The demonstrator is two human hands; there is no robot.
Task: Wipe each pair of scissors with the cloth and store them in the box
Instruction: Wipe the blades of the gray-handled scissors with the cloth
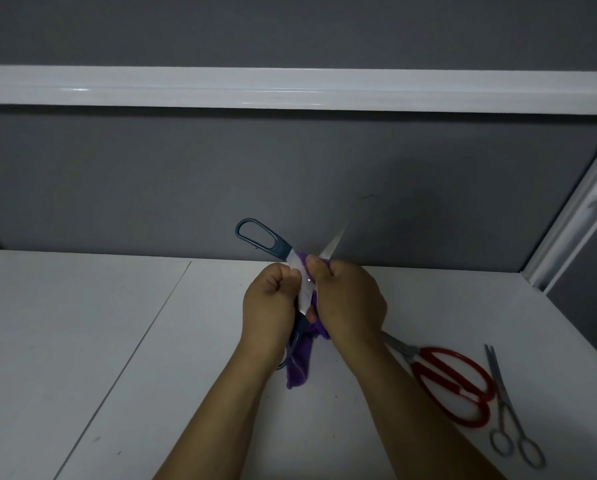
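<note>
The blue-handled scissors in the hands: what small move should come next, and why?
Probably slide the purple cloth outward along the upper blade to its tip. The blue-handled scissors are spread open and the left hand grips them. The right hand pinches the cloth near the pivot, and that blade's end shows bare beyond it.

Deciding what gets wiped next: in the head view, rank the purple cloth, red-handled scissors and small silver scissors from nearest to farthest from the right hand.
1. Purple cloth: gripped by the right hand itself.
2. Red-handled scissors: on the white table, blades just beside that wrist.
3. Small silver metal scissors: farther right, beyond the red pair.
</note>
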